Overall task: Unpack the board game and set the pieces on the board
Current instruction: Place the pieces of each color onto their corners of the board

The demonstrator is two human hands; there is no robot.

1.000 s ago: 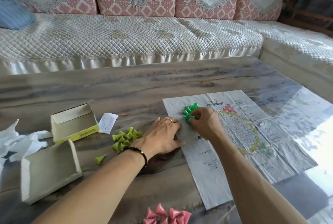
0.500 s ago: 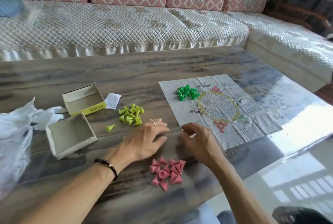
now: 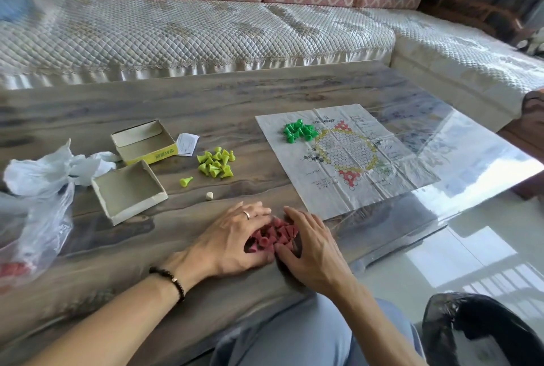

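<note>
Red pieces point(image 3: 273, 237): loose a moment earlier, now gathered between left hand point(image 3: 232, 240) and right hand point(image 3: 309, 248), both cupped around them, likely bound for paper board point(image 3: 347, 189).

hands point(image 3: 273, 245) cupped together, perhaps touching

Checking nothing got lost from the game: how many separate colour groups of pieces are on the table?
3. Dark green pieces lie on the paper board; lime pieces lie left of it, one stray; pink pieces sit between both hands, some possibly hidden.
</note>
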